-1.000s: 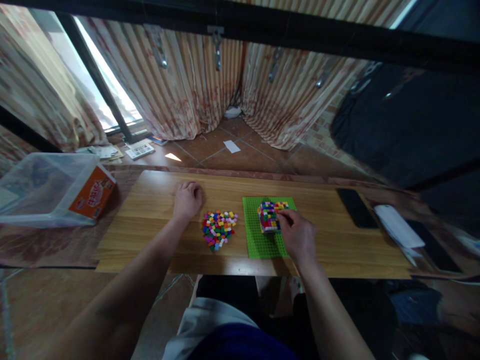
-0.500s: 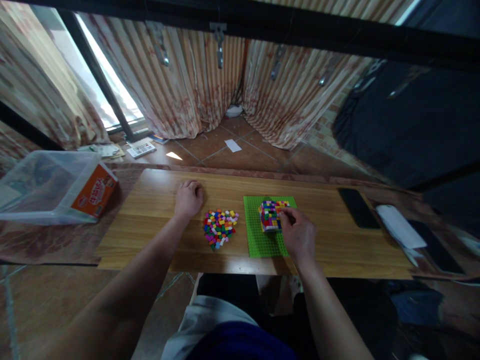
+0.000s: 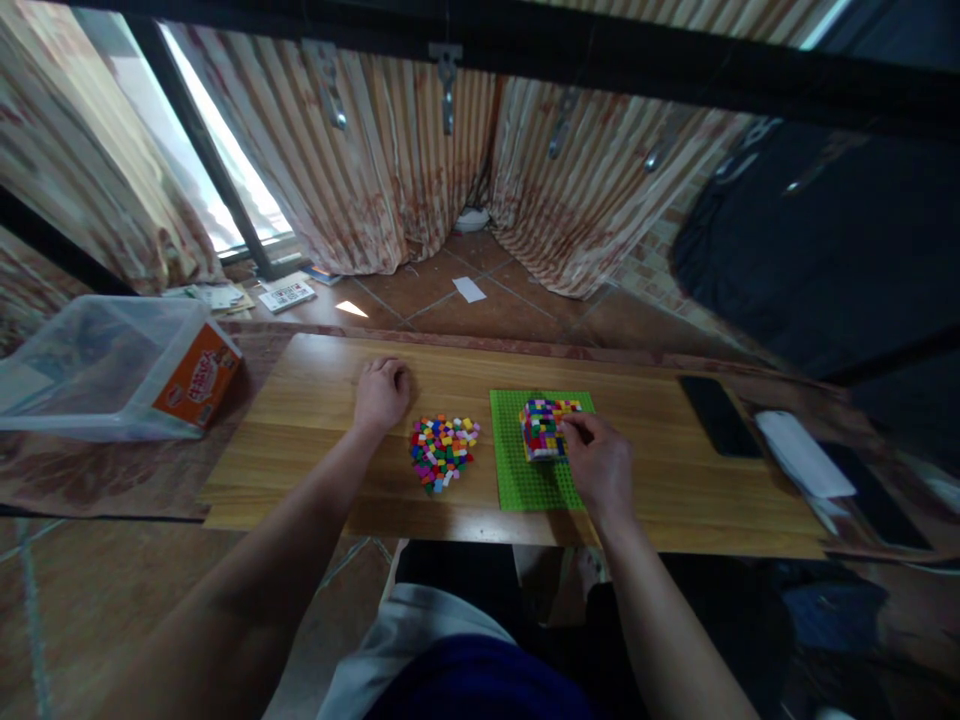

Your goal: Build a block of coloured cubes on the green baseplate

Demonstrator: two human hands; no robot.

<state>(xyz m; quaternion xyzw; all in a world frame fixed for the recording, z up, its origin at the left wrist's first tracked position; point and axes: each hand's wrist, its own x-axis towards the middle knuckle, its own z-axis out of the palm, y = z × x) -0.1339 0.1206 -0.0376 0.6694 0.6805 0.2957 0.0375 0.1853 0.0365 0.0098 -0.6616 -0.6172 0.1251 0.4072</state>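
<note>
My right hand (image 3: 602,462) reaches over a green studded baseplate (image 3: 511,485). Thumb and forefinger are pinched at the right side of a block-shaped build of small multicoloured building bricks (image 3: 541,432), which stands on the plate. A small brick seems to be at the fingertips, touching the build; the fingers partly hide it. My left hand (image 3: 382,393) rests on the wooden table with its fingers curled in, and nothing shows in them. Just to its lower right lies a loose pile of mixed-colour building bricks (image 3: 444,452), left of the baseplate.
A clear plastic bin (image 3: 112,370) with an orange label stands left of the wooden table (image 3: 300,400). A dark phone (image 3: 720,415) lies near the table's right end, with a white object (image 3: 802,452) beyond it. A dark bar (image 3: 517,30) crosses the top of view.
The view has shifted slightly, moving everything a little to the right. My right hand stays pinched at the brick build with a small change of its angle. My left hand rests as before.
</note>
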